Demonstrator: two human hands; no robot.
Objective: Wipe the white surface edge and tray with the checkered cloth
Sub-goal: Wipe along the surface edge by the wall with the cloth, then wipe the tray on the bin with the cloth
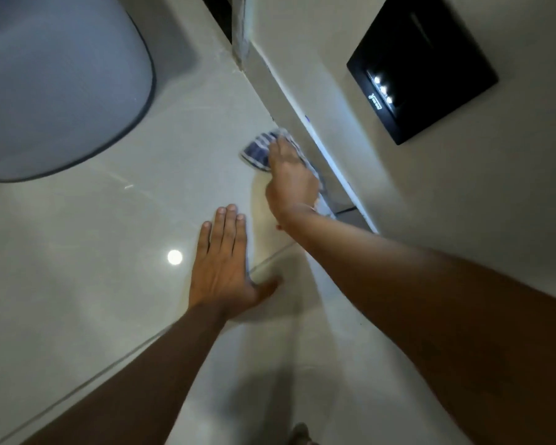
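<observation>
A blue-and-white checkered cloth [256, 150] lies pressed on the glossy white surface [126, 220], right against the raised white edge [289, 101] that runs along the wall. My right hand [291, 176] lies on top of the cloth and holds it against that edge; much of the cloth is hidden under the hand. My left hand [223, 266] rests flat on the surface nearer to me, fingers together and thumb spread over a seam line, holding nothing. I cannot make out a tray.
A large grey rounded object [55, 78] sits at the far left on the surface. A black wall panel [421, 65] with small lights is mounted at the upper right. A ceiling light reflects on the surface [175, 257].
</observation>
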